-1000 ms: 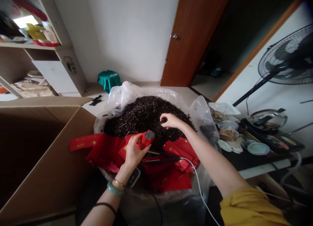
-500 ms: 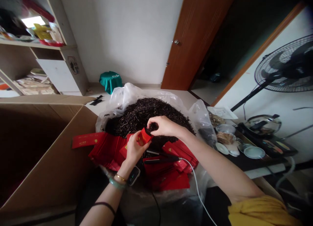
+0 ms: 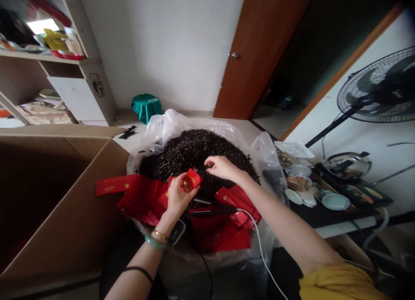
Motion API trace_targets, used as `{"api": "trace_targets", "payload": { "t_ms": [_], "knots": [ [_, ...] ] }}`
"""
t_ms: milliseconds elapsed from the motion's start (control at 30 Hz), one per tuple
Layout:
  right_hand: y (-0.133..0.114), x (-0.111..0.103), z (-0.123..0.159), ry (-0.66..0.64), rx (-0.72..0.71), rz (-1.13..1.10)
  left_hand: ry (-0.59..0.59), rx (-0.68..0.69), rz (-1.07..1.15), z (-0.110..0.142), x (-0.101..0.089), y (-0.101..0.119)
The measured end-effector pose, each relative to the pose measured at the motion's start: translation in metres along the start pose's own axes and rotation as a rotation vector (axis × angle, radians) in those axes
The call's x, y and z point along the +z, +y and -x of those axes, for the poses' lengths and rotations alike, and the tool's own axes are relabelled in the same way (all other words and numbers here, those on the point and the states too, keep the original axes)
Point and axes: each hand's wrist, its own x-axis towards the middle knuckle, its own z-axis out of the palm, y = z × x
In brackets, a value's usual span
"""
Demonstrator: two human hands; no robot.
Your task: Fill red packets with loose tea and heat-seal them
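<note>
My left hand holds a small red pouch with its mouth open, just in front of a big heap of dark loose tea leaves in a clear plastic bag. My right hand hovers right beside the pouch's mouth, fingers pinched together, possibly on a few leaves. Several flat red pouches lie spread under both hands. A black sealing tool with a white cable rests on them.
A large open cardboard box stands at my left. A dark table at the right carries bowls, a pot and a fan. Shelves and a wooden door are behind; a green bag lies on the floor.
My right hand came from the top of the tea heap down to the pouch's mouth, then drew slightly right. The left hand kept holding the pouch, tilting it a little.
</note>
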Motion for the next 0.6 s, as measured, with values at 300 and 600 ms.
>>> {"api": "trace_targets", "payload": {
  "t_ms": [300,600],
  "knots": [
    [0.027,0.059,-0.01,-0.329,0.028,0.155,-0.034,-0.01,0.009,0.001,-0.001,0.003],
    [0.041,0.069,-0.02,-0.311,0.017,0.025,-0.043,-0.038,0.028,0.001,0.0,0.002]
  ]
}}
